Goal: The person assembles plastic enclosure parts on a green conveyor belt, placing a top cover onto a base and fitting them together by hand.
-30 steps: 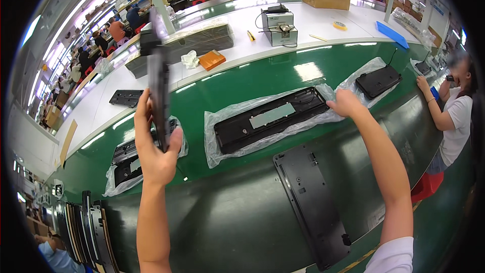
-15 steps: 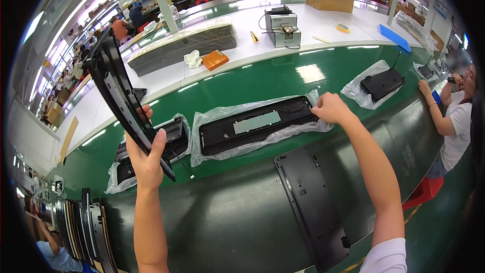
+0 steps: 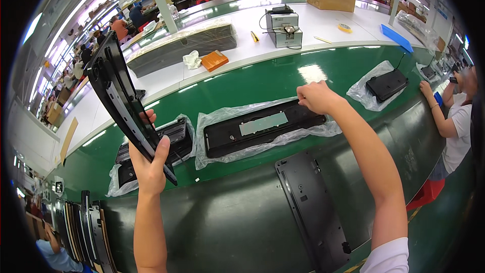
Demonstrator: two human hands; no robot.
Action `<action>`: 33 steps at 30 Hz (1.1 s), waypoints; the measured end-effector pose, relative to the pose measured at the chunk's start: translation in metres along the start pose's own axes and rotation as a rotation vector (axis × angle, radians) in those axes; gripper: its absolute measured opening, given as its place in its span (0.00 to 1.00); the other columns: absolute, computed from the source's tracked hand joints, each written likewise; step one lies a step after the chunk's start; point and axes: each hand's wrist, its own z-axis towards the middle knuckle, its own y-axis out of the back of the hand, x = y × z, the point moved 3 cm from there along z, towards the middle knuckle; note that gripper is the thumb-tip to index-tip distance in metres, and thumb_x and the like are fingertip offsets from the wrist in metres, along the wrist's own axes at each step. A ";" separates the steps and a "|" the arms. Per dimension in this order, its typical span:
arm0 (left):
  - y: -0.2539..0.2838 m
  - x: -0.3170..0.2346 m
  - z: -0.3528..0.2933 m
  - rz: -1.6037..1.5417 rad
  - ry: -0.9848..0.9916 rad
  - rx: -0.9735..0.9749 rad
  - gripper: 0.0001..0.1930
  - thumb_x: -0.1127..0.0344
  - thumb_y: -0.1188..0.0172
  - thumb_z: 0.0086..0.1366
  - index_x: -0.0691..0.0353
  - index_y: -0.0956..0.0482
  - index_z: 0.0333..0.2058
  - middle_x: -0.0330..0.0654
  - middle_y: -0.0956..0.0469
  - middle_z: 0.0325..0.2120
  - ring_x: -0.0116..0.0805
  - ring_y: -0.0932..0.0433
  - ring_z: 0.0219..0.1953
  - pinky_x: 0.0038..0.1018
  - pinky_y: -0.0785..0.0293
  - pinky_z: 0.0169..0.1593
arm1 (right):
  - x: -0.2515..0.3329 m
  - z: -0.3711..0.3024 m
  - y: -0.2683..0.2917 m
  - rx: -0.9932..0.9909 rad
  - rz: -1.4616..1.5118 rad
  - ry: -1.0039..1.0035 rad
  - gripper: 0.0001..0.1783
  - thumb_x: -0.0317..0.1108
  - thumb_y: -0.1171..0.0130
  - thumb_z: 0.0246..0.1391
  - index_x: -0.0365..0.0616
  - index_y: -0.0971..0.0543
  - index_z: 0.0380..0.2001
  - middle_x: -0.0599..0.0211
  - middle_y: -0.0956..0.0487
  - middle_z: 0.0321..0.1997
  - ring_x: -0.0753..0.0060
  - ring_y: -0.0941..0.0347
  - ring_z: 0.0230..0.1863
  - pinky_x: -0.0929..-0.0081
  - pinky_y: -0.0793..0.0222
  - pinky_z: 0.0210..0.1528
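My left hand (image 3: 150, 164) grips a long black plastic housing (image 3: 118, 106), raised upright and tilted, thumb on the near side; it seems to have more than one layer. My right hand (image 3: 317, 97) is closed, fingertips pointing down at the far edge of an open black plastic shell (image 3: 217, 140). What those fingers pinch, if anything, is hidden. The shell lies on a clear plastic bag, with a pale green plate (image 3: 263, 124) inside it. Nearer me a flat black panel (image 3: 310, 202) with holes and clips rests on the dark work surface.
Further bagged black parts lie on the green belt (image 3: 230, 88), left (image 3: 172, 134) and right (image 3: 386, 85). Several panels stand in a row (image 3: 88, 227) at lower left. A grey machine (image 3: 284, 28) and an orange block (image 3: 214, 60) sit on the white table. A co-worker (image 3: 452, 116) is at right.
My right hand has moved left and away from me, from the shell's right end to its far edge. The bagged parts have shifted slightly right. My left hand still holds the housing.
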 end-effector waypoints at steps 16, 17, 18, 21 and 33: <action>-0.026 0.002 0.012 0.075 -0.007 0.081 0.35 0.73 0.36 0.65 0.69 0.37 0.68 0.50 0.32 0.65 0.42 0.35 0.69 0.41 0.44 0.73 | -0.016 0.000 0.033 0.206 -0.119 -0.116 0.14 0.26 0.35 0.50 0.43 0.15 0.42 0.50 0.15 0.49 0.46 0.17 0.50 0.53 0.19 0.52; -0.026 0.002 0.012 0.093 0.003 0.079 0.35 0.73 0.36 0.65 0.69 0.37 0.68 0.50 0.32 0.65 0.42 0.34 0.69 0.40 0.45 0.73 | -0.021 -0.010 0.048 0.179 -0.029 -0.140 0.18 0.31 0.29 0.51 0.46 0.17 0.47 0.51 0.15 0.46 0.47 0.17 0.47 0.57 0.20 0.51; -0.024 0.002 0.011 0.107 0.001 0.089 0.34 0.73 0.36 0.65 0.69 0.37 0.68 0.50 0.32 0.65 0.42 0.34 0.69 0.40 0.44 0.73 | -0.030 -0.010 0.050 0.237 0.051 -0.125 0.17 0.32 0.29 0.51 0.44 0.17 0.45 0.54 0.14 0.40 0.49 0.16 0.42 0.59 0.20 0.48; -0.030 0.006 0.014 0.085 -0.015 0.105 0.34 0.73 0.36 0.65 0.69 0.37 0.68 0.50 0.32 0.64 0.42 0.34 0.68 0.40 0.44 0.73 | -0.053 -0.019 0.068 0.229 0.149 -0.117 0.13 0.33 0.28 0.53 0.41 0.17 0.41 0.62 0.15 0.30 0.58 0.17 0.34 0.64 0.21 0.42; -0.080 -0.006 0.037 0.164 -0.041 0.211 0.38 0.71 0.34 0.64 0.67 0.39 0.71 0.51 0.31 0.63 0.44 0.33 0.67 0.40 0.41 0.72 | -0.054 -0.022 0.010 -0.375 1.388 -0.191 0.14 0.38 0.30 0.61 0.38 0.15 0.43 0.75 0.18 0.38 0.85 0.26 0.37 0.82 0.28 0.39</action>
